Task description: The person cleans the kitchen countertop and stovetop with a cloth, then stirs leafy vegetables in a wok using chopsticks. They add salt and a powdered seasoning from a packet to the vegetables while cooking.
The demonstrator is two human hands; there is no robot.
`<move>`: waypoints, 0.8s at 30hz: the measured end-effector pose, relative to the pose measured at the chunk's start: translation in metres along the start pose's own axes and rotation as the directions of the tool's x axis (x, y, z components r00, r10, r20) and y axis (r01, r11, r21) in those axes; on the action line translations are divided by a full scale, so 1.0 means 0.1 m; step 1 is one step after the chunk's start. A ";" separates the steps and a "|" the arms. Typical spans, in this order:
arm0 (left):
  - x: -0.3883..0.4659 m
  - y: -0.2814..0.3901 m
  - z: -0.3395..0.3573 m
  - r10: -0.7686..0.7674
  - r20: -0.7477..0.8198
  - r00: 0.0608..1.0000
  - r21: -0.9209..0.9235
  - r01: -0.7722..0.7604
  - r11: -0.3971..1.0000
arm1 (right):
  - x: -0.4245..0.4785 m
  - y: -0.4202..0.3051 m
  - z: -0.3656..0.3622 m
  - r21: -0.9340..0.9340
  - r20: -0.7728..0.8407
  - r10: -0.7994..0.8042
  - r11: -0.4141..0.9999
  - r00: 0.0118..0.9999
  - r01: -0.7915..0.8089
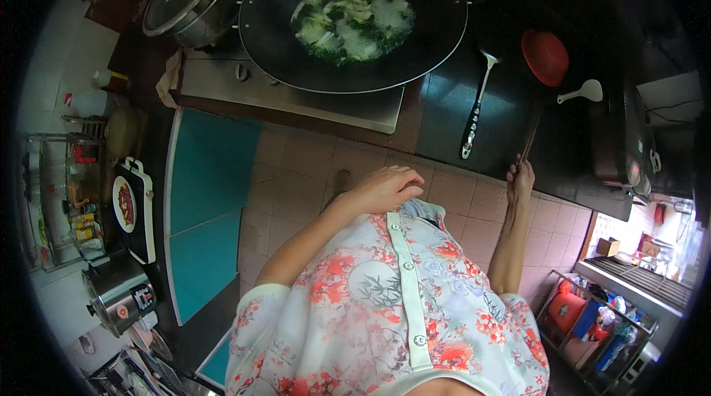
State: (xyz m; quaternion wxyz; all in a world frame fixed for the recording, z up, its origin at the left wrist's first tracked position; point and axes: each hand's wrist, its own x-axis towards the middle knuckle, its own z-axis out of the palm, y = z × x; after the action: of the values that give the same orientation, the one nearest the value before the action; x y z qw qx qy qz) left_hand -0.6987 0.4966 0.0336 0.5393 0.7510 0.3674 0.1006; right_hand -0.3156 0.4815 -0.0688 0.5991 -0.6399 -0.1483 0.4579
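My right hand (521, 176) grips a pair of chopsticks (530, 137) by one end at the dark counter's front edge. The chopsticks point away over the counter. My left hand (392, 187) rests in front of my belly, fingers loosely bent and thumb apart, with nothing visible in it. Ahead of me a large wok (266, 51) stands on the gas stove (311, 101). Chopped leafy greens (353, 18) simmer in bubbling liquid inside it. A metal ladle or turner (475, 112) with a patterned handle lies on the counter between the wok and the chopsticks.
A red bowl (545, 57), a white rice paddle (583, 91) and a dark rice cooker (616, 140) are on the right. A lidded pot (191, 12) stands left of the wok. A plate of food (125, 204) sits on a cutting board (145, 229) at left, near a steel pot (119, 290).
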 end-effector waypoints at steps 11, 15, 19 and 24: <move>0.27 0.35 0.08 0.105 -0.214 0.971 -0.861 -0.239 0.449 | -2.04 -0.37 1.07 -0.280 0.618 0.104 0.955 0.779 0.095; 0.10 0.29 -0.13 0.034 -0.287 0.957 -0.860 -0.273 0.432 | -2.05 -0.35 1.13 -0.266 0.642 0.113 0.960 0.758 0.083; -0.02 0.18 -0.24 -0.032 -0.333 0.942 -0.874 -0.296 0.385 | -2.04 -0.40 1.24 -0.334 0.651 0.141 0.936 0.746 0.115; -0.11 0.12 -0.28 -0.107 -0.341 0.934 -0.933 -0.323 0.157 | -2.07 -0.42 1.40 0.306 0.709 -0.094 0.934 0.699 -0.184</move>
State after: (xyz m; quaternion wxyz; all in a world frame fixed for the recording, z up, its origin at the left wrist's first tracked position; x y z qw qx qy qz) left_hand -0.7171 0.5083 0.0583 0.8163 0.2193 0.2429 0.4760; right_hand -0.5188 0.4270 0.0733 0.5879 -0.2973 -0.2675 0.7032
